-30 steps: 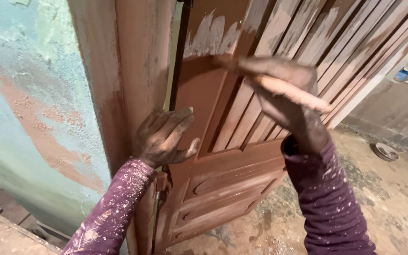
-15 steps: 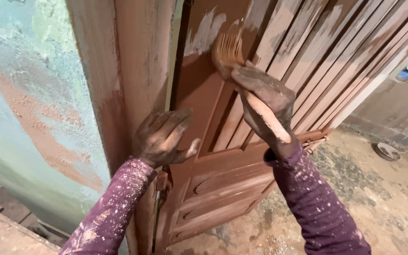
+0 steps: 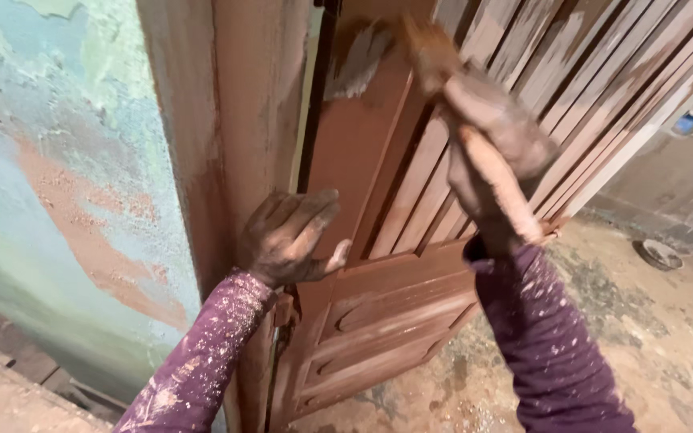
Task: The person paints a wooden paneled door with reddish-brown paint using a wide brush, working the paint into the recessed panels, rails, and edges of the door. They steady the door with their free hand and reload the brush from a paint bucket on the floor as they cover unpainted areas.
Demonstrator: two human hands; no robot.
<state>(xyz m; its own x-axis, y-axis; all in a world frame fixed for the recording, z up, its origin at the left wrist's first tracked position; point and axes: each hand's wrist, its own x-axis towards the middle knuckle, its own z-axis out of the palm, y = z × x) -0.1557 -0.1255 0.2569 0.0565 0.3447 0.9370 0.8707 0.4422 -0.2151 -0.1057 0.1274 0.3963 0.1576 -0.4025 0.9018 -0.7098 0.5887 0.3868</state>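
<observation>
1. A person's paint-stained right hand (image 3: 495,152) is wrapped tight around the pale wooden handle of a paintbrush (image 3: 475,136), pressing its bristles against the upper part of a reddish-brown slatted wooden door (image 3: 378,265).

2. The left hand (image 3: 290,236) rests flat with fingers spread and nothing held, against the door's edge beside the brown-coated wooden door frame (image 3: 234,120); both purple sleeves are flecked with pale specks.

3. The lower carved panels and the stile under the left hand look evenly covered in brown. A pale, unpainted patch (image 3: 358,60) sits near the top, just left of the brush, and many upper slats show streaky lighter wood, so the upper part appears unfinished.

4. The brush head is blurred and partly cut by the top edge; how loaded it is cannot be told.

5. The door's top and bottom run out of view. The peeling green and orange plaster wall (image 3: 58,176) stands left; a small round dish (image 3: 658,254) lies on the rough floor at right, its contents unclear.
</observation>
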